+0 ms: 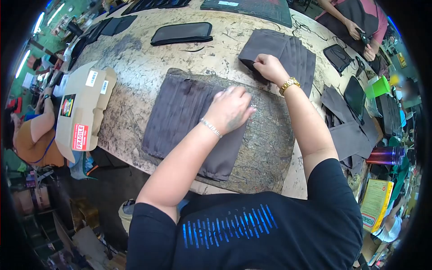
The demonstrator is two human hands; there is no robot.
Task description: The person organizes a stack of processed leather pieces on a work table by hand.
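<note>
My left hand (230, 108) rests on a row of overlapping dark fabric pieces (180, 112), near their right side. Its fingers are bent and a little apart, with the thumb out to the side, and nothing shows in its grasp. A beaded bracelet circles that wrist. My right hand (271, 68) is closed at the near left corner of a second fanned stack of dark fabric pieces (270, 42). It pinches the corner of a piece, which lifts and folds dark beneath the fingers. Under the first row lies a worn, scratched board (265, 139).
A cardboard carton (87, 108) with a FRAGILE label stands at the left edge. Black zippered cases (182, 33) lie farther back. Scissors (359, 66), loose fabric scraps (344, 130) and a purple tumbler (384, 155) are at right. Another person's hands (366, 45) work at the far right.
</note>
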